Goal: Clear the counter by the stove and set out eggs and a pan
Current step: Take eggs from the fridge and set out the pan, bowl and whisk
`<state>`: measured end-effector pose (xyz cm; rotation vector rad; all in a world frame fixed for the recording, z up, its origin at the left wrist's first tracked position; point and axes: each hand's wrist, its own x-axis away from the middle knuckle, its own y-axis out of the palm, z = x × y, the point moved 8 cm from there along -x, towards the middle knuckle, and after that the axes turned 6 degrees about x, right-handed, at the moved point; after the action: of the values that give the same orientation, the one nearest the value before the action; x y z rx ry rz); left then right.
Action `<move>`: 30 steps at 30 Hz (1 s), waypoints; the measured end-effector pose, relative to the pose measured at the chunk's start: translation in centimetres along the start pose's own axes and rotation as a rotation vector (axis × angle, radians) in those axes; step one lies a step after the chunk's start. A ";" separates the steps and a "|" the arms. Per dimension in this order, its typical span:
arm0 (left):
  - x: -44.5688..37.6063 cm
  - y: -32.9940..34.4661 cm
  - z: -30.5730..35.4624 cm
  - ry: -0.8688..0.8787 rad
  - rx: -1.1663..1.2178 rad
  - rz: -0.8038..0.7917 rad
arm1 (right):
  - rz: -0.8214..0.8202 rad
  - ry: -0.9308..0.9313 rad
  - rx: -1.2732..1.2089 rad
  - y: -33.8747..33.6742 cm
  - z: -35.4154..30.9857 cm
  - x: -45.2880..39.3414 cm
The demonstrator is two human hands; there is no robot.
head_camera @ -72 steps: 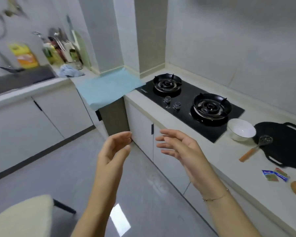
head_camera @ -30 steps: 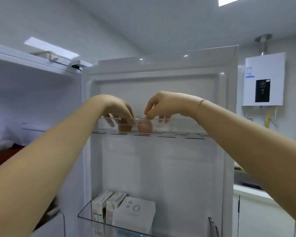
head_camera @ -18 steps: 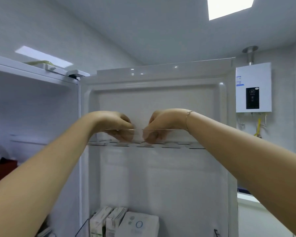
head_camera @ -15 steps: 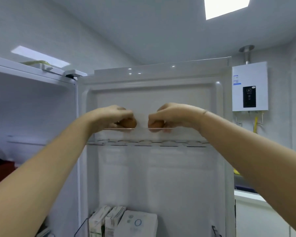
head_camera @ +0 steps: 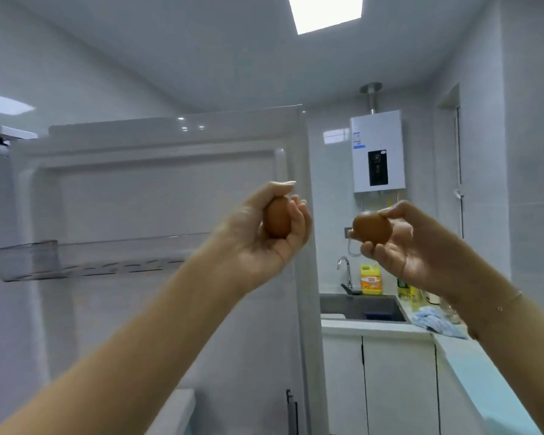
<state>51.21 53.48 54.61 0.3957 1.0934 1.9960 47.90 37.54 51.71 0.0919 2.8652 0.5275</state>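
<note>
Eggs: one brown egg (head_camera: 277,217) in my left hand (head_camera: 264,237), fingers curled round it, thumb on top; second egg (head_camera: 372,227) pinched at fingertips of my right hand (head_camera: 402,246), palm up. Both raised before open fridge door (head_camera: 157,189), door shelf (head_camera: 76,257) down left, sink (head_camera: 361,307) and counter (head_camera: 471,368) beyond at right. Risks, as I judge: right-hand hold looks lighter (tips only), egg may roll off on turn toward stove; squeezing cracks shell; knuckles may clip door edge; door left open, no free hand.
</note>
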 end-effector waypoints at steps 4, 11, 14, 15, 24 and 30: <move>-6.0 -2.3 -8.3 -0.059 -0.047 0.126 | 0.224 0.099 0.012 -9.4 3.9 2.0; -13.8 -10.8 -10.4 0.285 -0.609 0.429 | 0.344 0.270 -0.172 -15.4 10.5 2.8; -13.2 -11.0 -11.0 0.380 -0.833 0.460 | 0.338 0.283 -0.145 -15.6 11.0 3.1; -13.0 -10.9 -11.3 0.409 -0.875 0.463 | 0.338 0.280 -0.131 -15.5 10.9 3.3; -7.9 -8.2 -13.8 0.611 -0.942 0.556 | 0.327 0.175 -0.057 -15.6 9.2 4.3; -2.8 -7.4 -15.6 0.831 -0.816 0.606 | 0.290 0.101 -0.046 -15.3 8.5 5.6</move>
<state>47.34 44.80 39.93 -0.6721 0.4913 3.0508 44.09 26.78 37.37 0.4918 2.9523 0.6683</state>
